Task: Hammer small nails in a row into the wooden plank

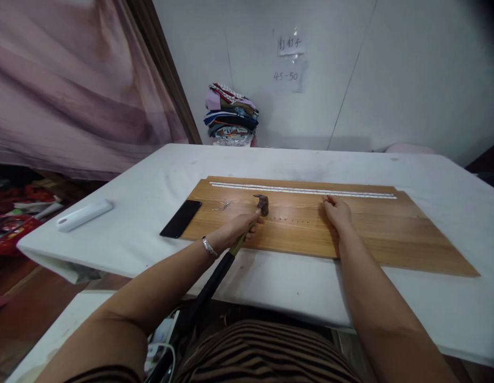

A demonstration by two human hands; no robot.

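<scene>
My left hand (243,226) is wrapped round a hammer (262,204) just below its metal claw head. The hammer's black grip slants down towards my body. Over the wooden board (406,234), my right hand (338,213) is closed, thumb and fingertips pinched together near two long white marked strips (302,190). Whatever the pinch holds, if anything, is too small to tell. A row of small dark dots (290,220), perhaps nail heads or holes, runs along the board between my hands. Several loose nails (223,205) lie on it, left of the hammer head.
A black phone-like slab (181,218) lies across the board's left edge. The board rests on a white-covered table (151,181), with a white elongated object (85,214) at far left. Folded clothes (233,114) are piled behind the table, near a pink curtain (83,80).
</scene>
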